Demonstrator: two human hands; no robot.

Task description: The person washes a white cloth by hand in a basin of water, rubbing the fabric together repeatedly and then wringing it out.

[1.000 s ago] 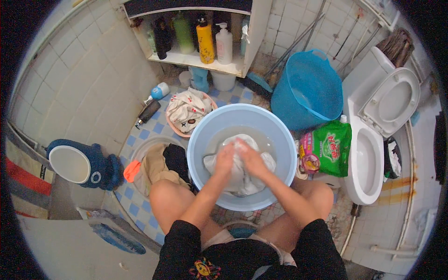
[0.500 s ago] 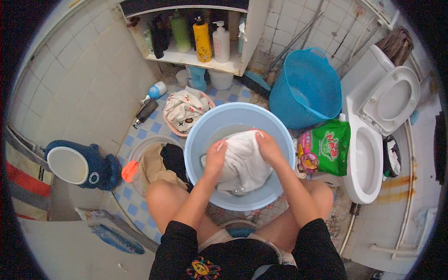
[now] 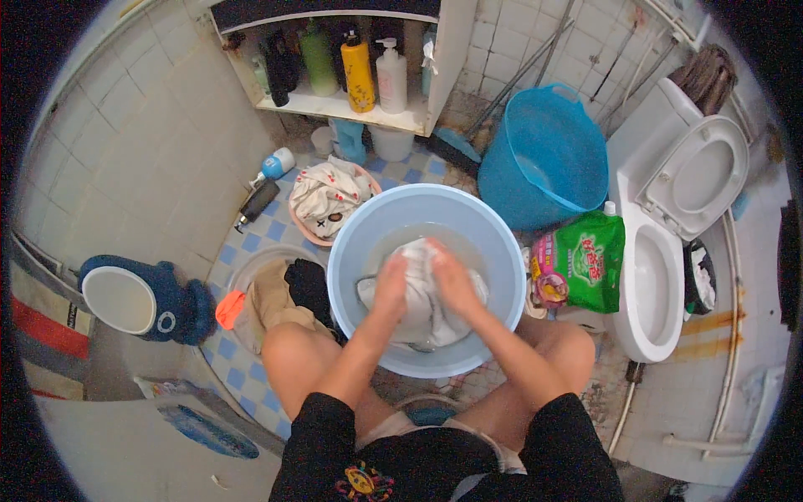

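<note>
A light blue basin [image 3: 502, 322] with water in it stands on the floor between my knees. In it lies a bunched white cloth [image 3: 431, 322], wet and partly in the water; its kind I cannot make out. My left hand [image 3: 391, 286] and my right hand [image 3: 452, 278] are close together over the basin, each closed on the upper part of the cloth. A fold of it is pinched up between them. Motion smears the fingertips a little.
Left of the basin are a pink bowl of white clothes [image 3: 330, 192] and a tub of beige and black clothes [image 3: 276, 305]. A large blue tub [image 3: 544, 159], a green detergent pouch [image 3: 590, 259] and a toilet [image 3: 657, 293] stand right. A cabinet with bottles [image 3: 360, 75] is behind.
My hands have come closer together, gathering the white cloth that was spread wider between them. The view has shifted slightly.
</note>
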